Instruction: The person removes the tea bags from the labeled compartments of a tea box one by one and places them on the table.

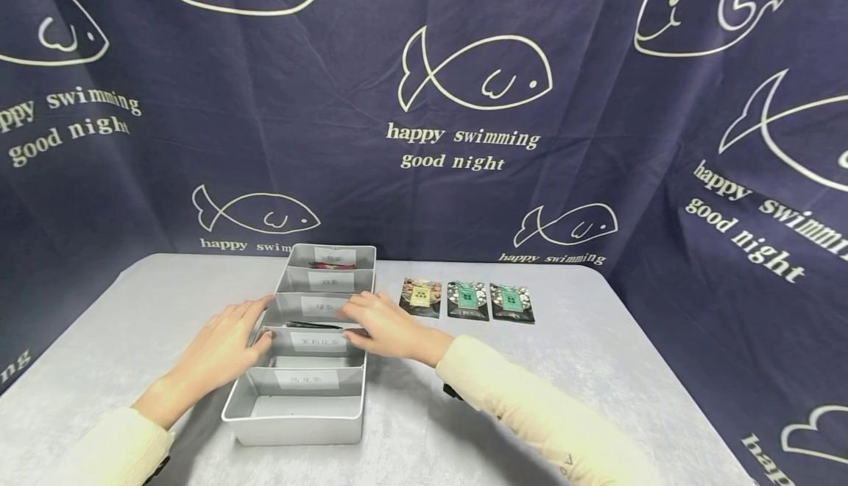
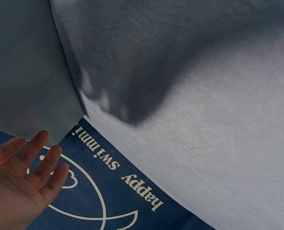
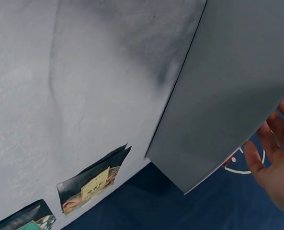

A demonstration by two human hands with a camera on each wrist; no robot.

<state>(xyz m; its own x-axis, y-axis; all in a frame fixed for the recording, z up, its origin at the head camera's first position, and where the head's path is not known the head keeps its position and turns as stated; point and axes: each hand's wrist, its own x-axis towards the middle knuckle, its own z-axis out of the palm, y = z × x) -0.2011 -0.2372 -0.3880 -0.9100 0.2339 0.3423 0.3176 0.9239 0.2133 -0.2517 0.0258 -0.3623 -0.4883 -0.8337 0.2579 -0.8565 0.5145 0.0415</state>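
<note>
A long grey divided box (image 1: 298,431) stands on the table, with white paper labels on its inner walls. My left hand (image 1: 221,342) rests at the box's left rim, fingers stretched along it; the left wrist view shows those fingers (image 2: 54,184) spread and slightly bent beside the wall. Over the right rim lies my right hand (image 1: 384,324), its fingertips at the middle compartment. A dark flat packet (image 1: 311,325) sits in that compartment between the hands. Inside the rearmost compartment is a red packet (image 1: 333,266). Neither hand visibly holds a packet.
Right of the box, three packets lie in a row: one with a yellow label (image 1: 420,297) and two with green labels, a middle one (image 1: 468,300) and a right one (image 1: 512,302). A dark blue curtain (image 1: 358,103) with fish drawings hangs behind the table (image 1: 563,390).
</note>
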